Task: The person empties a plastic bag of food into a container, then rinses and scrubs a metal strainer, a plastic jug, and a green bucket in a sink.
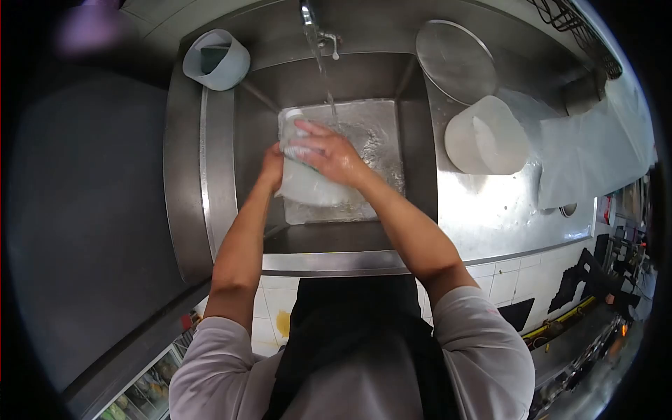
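Here, in the head view, inside the sink (419, 161): one whitish item (315, 186), lengthwise away from the body, right of the left hand (273, 166) (cannot tell how closed), under the spread-fingered right hand (330, 155), touching both. Counted around: one tap (309, 19), two tubs (463, 143), one mesh disc (456, 59).

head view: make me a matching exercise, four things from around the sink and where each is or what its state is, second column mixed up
Things
1. white item
2. faucet
3. dark piece
4. translucent plastic sheet

Places and states
A. inside the pale container at the upper left
B. at the far right, beyond the sink
C. touched by the left hand and the right hand
D. running water

Right pairs: 1-C, 2-D, 3-A, 4-B
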Action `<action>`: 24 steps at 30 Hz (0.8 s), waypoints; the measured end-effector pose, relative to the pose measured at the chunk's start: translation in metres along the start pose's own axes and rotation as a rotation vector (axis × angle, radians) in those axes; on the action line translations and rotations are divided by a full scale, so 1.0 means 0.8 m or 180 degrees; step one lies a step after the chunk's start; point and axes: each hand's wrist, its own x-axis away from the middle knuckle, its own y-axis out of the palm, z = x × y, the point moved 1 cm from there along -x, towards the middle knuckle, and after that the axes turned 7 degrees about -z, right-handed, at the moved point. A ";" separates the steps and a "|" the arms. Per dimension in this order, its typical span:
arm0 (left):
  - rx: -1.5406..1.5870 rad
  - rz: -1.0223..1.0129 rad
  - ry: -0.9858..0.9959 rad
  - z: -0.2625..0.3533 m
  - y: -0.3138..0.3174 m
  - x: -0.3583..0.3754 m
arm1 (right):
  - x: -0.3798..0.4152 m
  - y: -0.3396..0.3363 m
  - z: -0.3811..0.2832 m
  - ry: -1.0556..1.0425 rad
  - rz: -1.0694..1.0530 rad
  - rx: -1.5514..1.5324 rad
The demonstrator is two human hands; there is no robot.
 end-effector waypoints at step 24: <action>0.2426 -0.1957 0.0488 0.006 0.036 -0.022 | -0.024 -0.039 0.032 0.0477 -0.0136 -0.1510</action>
